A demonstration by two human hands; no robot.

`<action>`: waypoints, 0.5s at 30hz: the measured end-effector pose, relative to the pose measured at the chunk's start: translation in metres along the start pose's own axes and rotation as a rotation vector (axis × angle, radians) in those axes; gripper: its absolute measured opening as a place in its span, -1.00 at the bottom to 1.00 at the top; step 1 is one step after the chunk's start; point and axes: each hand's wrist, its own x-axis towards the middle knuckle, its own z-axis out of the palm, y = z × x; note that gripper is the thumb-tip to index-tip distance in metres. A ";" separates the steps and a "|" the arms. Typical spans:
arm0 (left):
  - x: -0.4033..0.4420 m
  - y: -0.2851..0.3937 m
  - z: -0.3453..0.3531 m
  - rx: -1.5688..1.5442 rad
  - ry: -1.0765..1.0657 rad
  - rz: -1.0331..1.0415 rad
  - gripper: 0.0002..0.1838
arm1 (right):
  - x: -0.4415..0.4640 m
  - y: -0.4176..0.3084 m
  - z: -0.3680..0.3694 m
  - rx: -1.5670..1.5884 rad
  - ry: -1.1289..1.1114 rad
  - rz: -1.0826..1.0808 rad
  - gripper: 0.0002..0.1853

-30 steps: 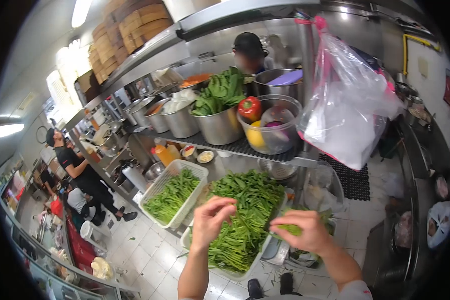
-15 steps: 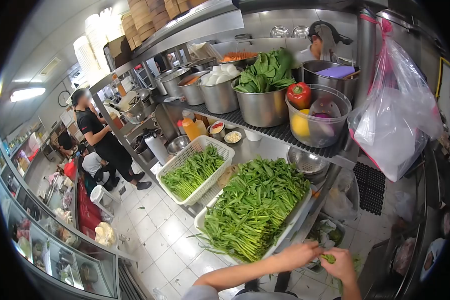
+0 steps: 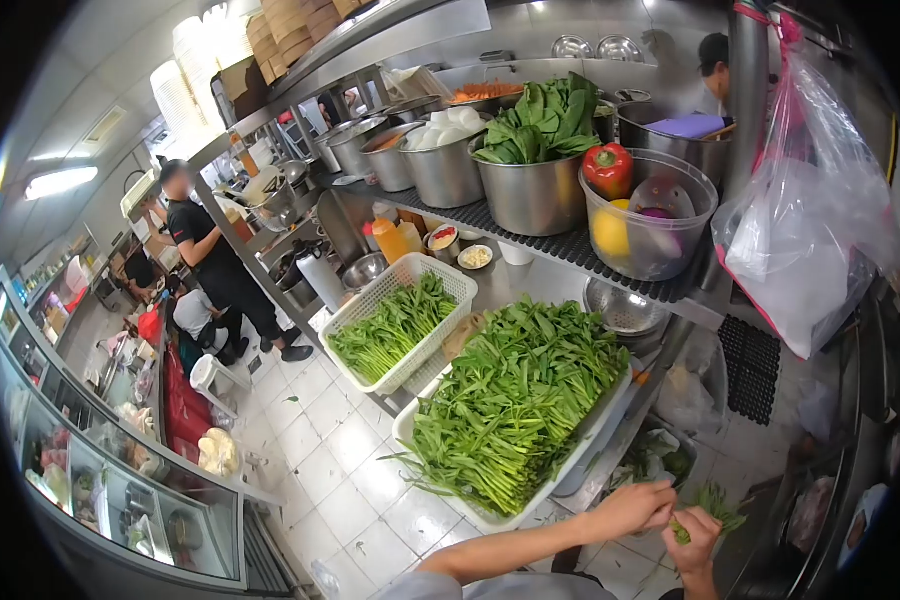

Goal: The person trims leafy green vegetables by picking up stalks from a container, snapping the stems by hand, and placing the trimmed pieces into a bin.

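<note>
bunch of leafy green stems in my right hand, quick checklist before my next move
1. Right hand closed on the bunch of leafy green stems: ok
2. Left hand gripping a stem: cannot tell
3. Loose leafy greens all inside the white plastic tray: not ok, some overhang its left side
4. White perforated plastic basket upright: ok
5. White floor tiles free of scraps: not ok, green bits visible

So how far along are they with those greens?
Probably well along: the greens laid in the big tray and the basket look done. The right hand holds a small bunch, the left hand close by. What's left beyond that bunch, I can't tell.
</note>
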 end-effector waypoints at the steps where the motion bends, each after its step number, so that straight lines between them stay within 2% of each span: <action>1: 0.004 -0.002 -0.004 0.047 -0.013 -0.030 -0.82 | 0.001 0.003 0.000 -0.001 0.039 -0.024 -0.79; 3: 0.011 -0.005 -0.013 0.136 -0.046 -0.090 -0.74 | 0.004 0.007 -0.001 -0.019 0.115 0.008 -0.83; 6: 0.010 -0.016 -0.032 0.484 0.318 0.079 -0.52 | 0.008 0.024 -0.007 -0.053 0.188 0.197 -0.90; 7: 0.005 0.000 -0.061 0.389 0.210 -0.038 -0.39 | -0.003 0.037 -0.011 -0.052 0.185 0.287 -0.91; 8: -0.001 0.024 -0.099 0.299 0.178 -0.140 -0.48 | -0.011 0.046 -0.013 -0.050 0.182 0.382 -0.93; 11: -0.044 0.012 -0.171 0.429 0.477 -0.208 -0.78 | -0.022 0.052 -0.028 0.018 0.235 0.605 -0.89; 13: -0.068 -0.006 -0.206 0.633 0.412 -0.427 -0.78 | -0.033 0.067 -0.027 0.151 0.307 0.695 -0.86; 15: -0.084 -0.031 -0.212 0.592 0.394 -0.448 -0.77 | -0.037 0.086 -0.020 0.163 0.360 0.650 -0.86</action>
